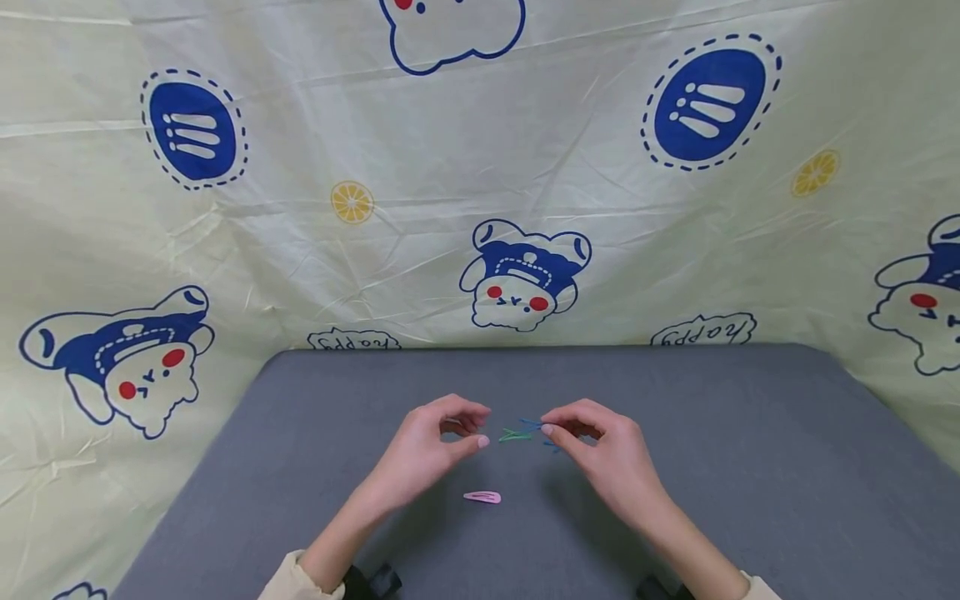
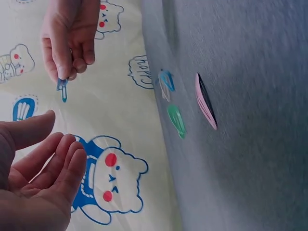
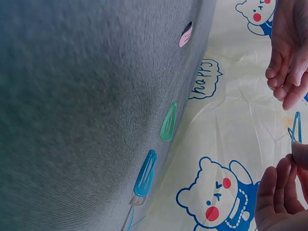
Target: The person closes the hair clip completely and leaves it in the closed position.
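Observation:
My right hand (image 1: 607, 446) pinches a blue snap hair clip (image 3: 297, 127) between thumb and fingertips, above the table. The clip's two halves look spread apart in the right wrist view. Facing it, my left hand (image 1: 438, 442) hovers with relaxed, slightly bent fingers and holds nothing. On the table below lie a green hair clip (image 3: 168, 124) and another blue hair clip (image 3: 145, 174), which overlaps a greyish piece (image 3: 138, 201). From the head view, the right hand partly hides that blue clip. A pink hair clip (image 1: 482, 497) lies nearer to me, between the forearms.
A dark grey cloth covers the table (image 1: 337, 392), whose far edge meets a pale printed curtain (image 1: 420, 275). Thin blue strands (image 3: 130, 219) show at the bottom of the right wrist view, their kind unclear.

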A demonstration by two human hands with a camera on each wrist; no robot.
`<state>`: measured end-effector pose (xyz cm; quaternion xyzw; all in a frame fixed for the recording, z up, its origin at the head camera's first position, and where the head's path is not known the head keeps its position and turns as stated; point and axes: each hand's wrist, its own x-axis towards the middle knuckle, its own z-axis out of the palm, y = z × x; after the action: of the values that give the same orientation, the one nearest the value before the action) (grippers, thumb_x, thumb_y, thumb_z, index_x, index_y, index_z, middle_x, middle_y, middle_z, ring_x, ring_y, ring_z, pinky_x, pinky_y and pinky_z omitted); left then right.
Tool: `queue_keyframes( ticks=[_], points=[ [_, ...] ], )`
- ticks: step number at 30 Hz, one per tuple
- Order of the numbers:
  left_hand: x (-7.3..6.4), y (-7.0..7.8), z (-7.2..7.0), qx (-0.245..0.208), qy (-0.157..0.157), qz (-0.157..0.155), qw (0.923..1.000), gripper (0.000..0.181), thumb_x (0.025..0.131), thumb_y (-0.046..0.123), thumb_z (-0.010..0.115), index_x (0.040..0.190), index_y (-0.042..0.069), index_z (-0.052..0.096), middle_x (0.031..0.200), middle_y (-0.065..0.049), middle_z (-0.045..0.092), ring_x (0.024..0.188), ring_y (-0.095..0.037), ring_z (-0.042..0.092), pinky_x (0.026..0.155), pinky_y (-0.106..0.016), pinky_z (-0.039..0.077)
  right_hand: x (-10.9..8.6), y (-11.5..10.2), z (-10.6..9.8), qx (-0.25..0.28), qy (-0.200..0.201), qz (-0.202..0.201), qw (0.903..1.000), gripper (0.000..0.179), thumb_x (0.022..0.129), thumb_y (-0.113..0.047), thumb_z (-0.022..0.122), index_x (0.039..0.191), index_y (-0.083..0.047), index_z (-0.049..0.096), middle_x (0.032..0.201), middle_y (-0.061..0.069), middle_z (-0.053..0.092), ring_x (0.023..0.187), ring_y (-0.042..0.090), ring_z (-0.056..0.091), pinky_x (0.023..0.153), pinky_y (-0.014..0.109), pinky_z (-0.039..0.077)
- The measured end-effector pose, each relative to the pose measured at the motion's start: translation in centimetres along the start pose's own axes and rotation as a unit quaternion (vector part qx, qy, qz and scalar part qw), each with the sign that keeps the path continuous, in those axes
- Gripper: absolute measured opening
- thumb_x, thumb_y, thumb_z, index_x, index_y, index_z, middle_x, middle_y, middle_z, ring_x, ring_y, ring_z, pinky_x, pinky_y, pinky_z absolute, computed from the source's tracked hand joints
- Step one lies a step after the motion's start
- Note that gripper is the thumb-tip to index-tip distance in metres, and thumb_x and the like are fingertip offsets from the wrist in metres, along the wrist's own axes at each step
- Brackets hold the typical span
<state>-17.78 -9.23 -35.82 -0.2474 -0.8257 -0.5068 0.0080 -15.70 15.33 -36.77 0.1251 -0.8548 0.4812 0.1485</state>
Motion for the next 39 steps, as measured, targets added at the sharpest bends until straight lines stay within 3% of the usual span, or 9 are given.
queue_keyframes(
  ticks=[9, 15, 23, 31, 39],
  points=[
    [-0.8, 1.4, 0.9, -0.010, -0.010, 0.009, 0.9999, 0.028, 0.087, 0.010, 0.076, 0.114, 0.016, 0.070, 0.101, 0.011, 0.064, 0.093, -0.010, 0.062, 0.089, -0.034, 0.051, -1.5, -0.6, -0.4, 0.022, 0.010, 0.016, 0.9996, 0.013, 0.087, -0.020, 0.077, 0.096, -0.027, 0.074, 0.091, -0.012, 0.067, 0.084, 0.008, 0.063, 0.083, 0.028, 0.052],
    [-0.9, 1.6, 1.3, -0.031, -0.011, 0.007, 0.9994, 0.027, 0.086, 0.009, 0.076, 0.112, 0.017, 0.071, 0.101, 0.011, 0.065, 0.091, -0.010, 0.063, 0.088, -0.032, 0.051, -2.3, -0.9, -0.5, 0.025, 0.030, -0.006, 0.9992, 0.012, 0.086, -0.022, 0.077, 0.095, -0.031, 0.074, 0.088, -0.014, 0.066, 0.082, 0.008, 0.062, 0.080, 0.023, 0.051],
    [-1.4, 1.5, 2.0, -0.001, -0.008, 0.038, 0.9992, 0.026, 0.085, 0.012, 0.078, 0.110, 0.018, 0.072, 0.102, 0.014, 0.065, 0.091, -0.011, 0.063, 0.086, -0.034, 0.052, -2.8, -1.1, -0.6, 0.017, 0.035, -0.023, 0.9990, 0.011, 0.086, -0.019, 0.078, 0.094, -0.026, 0.075, 0.085, -0.015, 0.065, 0.080, 0.008, 0.061, 0.078, 0.023, 0.051],
    [-1.5, 1.7, 2.5, -0.003, -0.007, 0.045, 0.9990, 0.029, 0.084, 0.019, 0.080, 0.111, 0.023, 0.073, 0.101, 0.016, 0.064, 0.093, -0.013, 0.062, 0.086, -0.033, 0.052, -3.1, -1.8, -0.7, 0.000, 0.029, -0.045, 0.9986, 0.017, 0.087, -0.021, 0.077, 0.094, -0.036, 0.072, 0.085, -0.018, 0.065, 0.079, 0.006, 0.059, 0.072, 0.026, 0.049],
    [-1.8, 2.1, 2.9, -0.060, -0.008, 0.038, 0.9975, 0.028, 0.084, 0.021, 0.080, 0.111, 0.021, 0.073, 0.101, 0.006, 0.065, 0.095, -0.019, 0.058, 0.062, -0.030, 0.057, -3.3, -1.8, -0.5, -0.005, 0.032, -0.063, 0.9975, 0.015, 0.087, -0.019, 0.077, 0.094, -0.031, 0.074, 0.084, -0.018, 0.063, 0.078, 0.005, 0.057, 0.069, 0.024, 0.047]
  ],
)
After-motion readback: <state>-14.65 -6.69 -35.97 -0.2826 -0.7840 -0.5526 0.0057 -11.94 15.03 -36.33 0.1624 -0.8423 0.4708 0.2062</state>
